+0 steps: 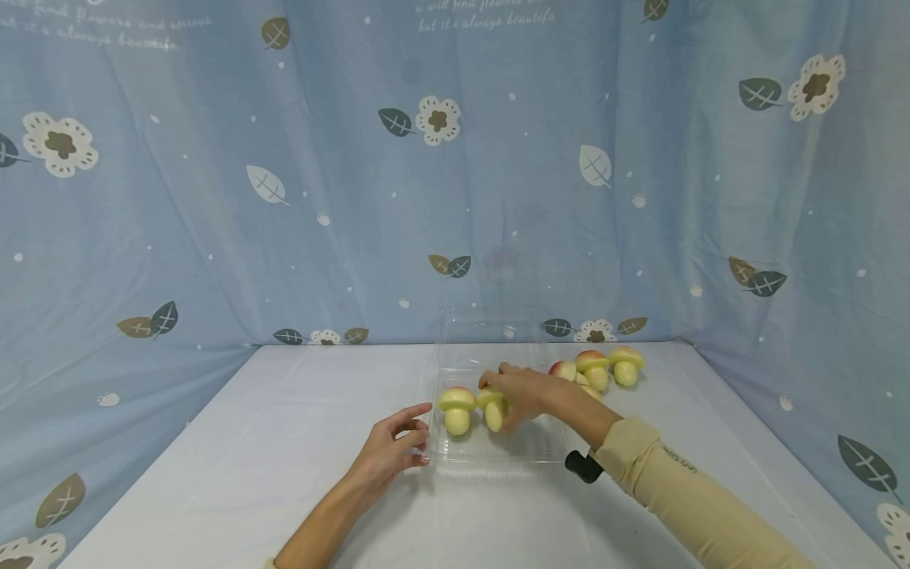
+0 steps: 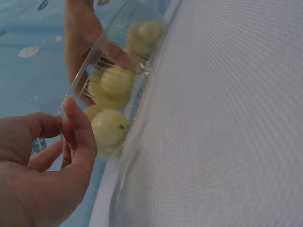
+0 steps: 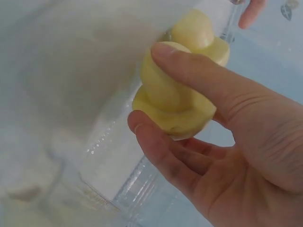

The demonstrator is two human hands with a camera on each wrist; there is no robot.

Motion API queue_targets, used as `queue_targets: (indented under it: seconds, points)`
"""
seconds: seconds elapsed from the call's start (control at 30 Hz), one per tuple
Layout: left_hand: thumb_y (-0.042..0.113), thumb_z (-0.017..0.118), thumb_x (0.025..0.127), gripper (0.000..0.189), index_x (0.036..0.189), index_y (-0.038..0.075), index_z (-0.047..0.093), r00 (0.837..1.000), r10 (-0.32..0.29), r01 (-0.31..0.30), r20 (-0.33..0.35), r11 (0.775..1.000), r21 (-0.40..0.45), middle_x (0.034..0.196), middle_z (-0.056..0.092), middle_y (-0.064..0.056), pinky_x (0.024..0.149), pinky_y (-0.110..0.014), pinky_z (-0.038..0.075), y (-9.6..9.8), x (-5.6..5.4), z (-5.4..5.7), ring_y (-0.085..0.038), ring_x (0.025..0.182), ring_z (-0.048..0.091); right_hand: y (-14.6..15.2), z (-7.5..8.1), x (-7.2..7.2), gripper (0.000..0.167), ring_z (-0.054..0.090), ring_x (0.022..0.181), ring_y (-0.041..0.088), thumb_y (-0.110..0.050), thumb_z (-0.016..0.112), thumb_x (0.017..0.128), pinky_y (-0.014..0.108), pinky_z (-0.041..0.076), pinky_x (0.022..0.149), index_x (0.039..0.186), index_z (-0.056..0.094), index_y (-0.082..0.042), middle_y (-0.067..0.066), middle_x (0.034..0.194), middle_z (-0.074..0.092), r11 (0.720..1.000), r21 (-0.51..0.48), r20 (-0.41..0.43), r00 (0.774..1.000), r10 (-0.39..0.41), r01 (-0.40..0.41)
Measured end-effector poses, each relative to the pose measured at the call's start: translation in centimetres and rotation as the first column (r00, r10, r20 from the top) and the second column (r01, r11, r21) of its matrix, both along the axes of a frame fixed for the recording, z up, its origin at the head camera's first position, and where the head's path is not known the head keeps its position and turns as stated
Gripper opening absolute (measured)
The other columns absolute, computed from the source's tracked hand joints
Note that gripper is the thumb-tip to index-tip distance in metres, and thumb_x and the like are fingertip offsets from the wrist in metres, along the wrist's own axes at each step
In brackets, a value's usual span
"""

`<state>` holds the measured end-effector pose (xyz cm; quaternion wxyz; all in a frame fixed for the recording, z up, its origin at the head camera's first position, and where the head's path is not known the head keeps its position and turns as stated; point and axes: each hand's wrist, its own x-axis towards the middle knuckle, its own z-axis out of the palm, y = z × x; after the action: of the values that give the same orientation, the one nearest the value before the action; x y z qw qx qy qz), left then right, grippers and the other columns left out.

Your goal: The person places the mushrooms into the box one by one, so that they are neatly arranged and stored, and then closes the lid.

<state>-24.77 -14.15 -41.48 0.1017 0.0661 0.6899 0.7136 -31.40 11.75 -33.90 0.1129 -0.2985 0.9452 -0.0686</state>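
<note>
A clear plastic box (image 1: 526, 454) stands on the white table, its lid (image 1: 490, 340) raised at the back. One yellow-green toy mushroom (image 1: 457, 411) is in the box at the left, stem toward me. Beside it, my right hand (image 1: 522, 395) holds a second toy mushroom (image 3: 168, 94) between thumb and fingers, over the box floor; whether it touches the bottom cannot be told. My left hand (image 1: 394, 446) is at the box's left side, where the left wrist view shows thumb and fingers (image 2: 78, 137) pinching the rim.
Several more toy mushrooms (image 1: 626, 365), some with reddish caps, lie in a group on the table right of the box, partly hidden by my right forearm. A blue patterned curtain (image 1: 341, 237) hangs behind the white table (image 1: 249, 442).
</note>
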Motion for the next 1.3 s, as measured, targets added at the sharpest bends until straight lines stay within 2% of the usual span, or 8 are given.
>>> queue_targets:
  seconds: [0.4, 0.67, 0.8, 1.03, 1.2, 1.3]
  points:
    - [0.005, 0.06, 0.093, 0.053, 0.144, 0.005, 0.047, 1.0, 0.01, -0.01, -0.006, 1.0, 0.01, 0.105, 0.049, -0.005, 0.068, -0.026, 0.057, 0.2, 0.0, 0.3, -0.014, 0.081, 0.052, 0.0, 0.0, -0.1, 0.068, 0.052, 0.112, 0.025, -0.018, 0.083, 0.078, 0.045, 0.048, 0.098, 0.137, 0.049, -0.017, 0.009, 0.122, 0.051, 0.999, 0.019, 0.015, 1.0, -0.027, 0.027]
    - [0.005, 0.058, 0.094, 0.054, 0.146, 0.005, 0.044, 1.0, 0.009, -0.009, 0.01, 1.0, -0.01, 0.107, 0.048, -0.006, 0.069, -0.025, 0.057, 0.0, 0.3, 0.0, -0.014, 0.083, 0.052, 0.7, 0.1, 0.5, 0.064, 0.054, 0.116, 0.026, -0.017, 0.081, 0.08, 0.045, 0.049, 0.098, 0.135, 0.05, -0.019, 0.008, 0.123, 0.053, 0.999, -0.036, 0.027, 0.999, -0.022, 0.023]
    - [0.006, 0.059, 0.093, 0.056, 0.146, 0.006, 0.044, 1.0, 0.007, -0.007, 0.003, 1.0, -0.011, 0.109, 0.048, -0.007, 0.069, -0.025, 0.057, 0.0, 0.2, 0.1, -0.015, 0.084, 0.051, 1.5, 0.6, 0.7, 0.064, 0.055, 0.118, 0.028, -0.019, 0.08, 0.082, 0.045, 0.05, 0.097, 0.137, 0.048, -0.019, 0.01, 0.128, 0.053, 0.998, -0.057, 0.026, 1.0, -0.015, 0.016]
    - [0.007, 0.058, 0.095, 0.052, 0.145, 0.007, 0.046, 1.0, 0.006, -0.006, -0.003, 1.0, -0.018, 0.108, 0.048, -0.006, 0.069, -0.027, 0.057, 0.0, 0.1, 0.1, -0.015, 0.083, 0.052, 3.5, 1.7, 0.8, 0.068, 0.064, 0.092, 0.014, -0.017, 0.077, 0.085, 0.032, 0.055, 0.079, 0.143, 0.043, -0.021, 0.012, 0.138, 0.047, 0.98, -0.186, 0.121, 0.991, -0.054, 0.076]
    - [0.006, 0.057, 0.096, 0.052, 0.146, 0.006, 0.045, 1.0, 0.002, -0.002, -0.005, 1.0, -0.017, 0.107, 0.048, -0.006, 0.069, -0.027, 0.056, 0.1, 0.1, 0.2, -0.015, 0.083, 0.051, 5.2, 2.3, 0.9, 0.067, 0.067, 0.092, 0.012, -0.021, 0.075, 0.087, 0.029, 0.056, 0.078, 0.145, 0.042, -0.023, 0.013, 0.139, 0.048, 0.956, -0.283, 0.111, 0.993, -0.049, 0.079]
    - [0.007, 0.058, 0.095, 0.052, 0.145, 0.008, 0.046, 1.0, 0.002, -0.002, -0.003, 1.0, -0.014, 0.108, 0.048, -0.007, 0.07, -0.027, 0.057, 0.0, 0.1, 0.1, -0.016, 0.084, 0.051, 6.3, 2.7, 1.4, 0.064, 0.068, 0.094, 0.015, -0.023, 0.073, 0.089, 0.029, 0.057, 0.078, 0.146, 0.042, -0.019, 0.015, 0.139, 0.05, 0.941, -0.334, 0.08, 0.997, -0.02, 0.045]
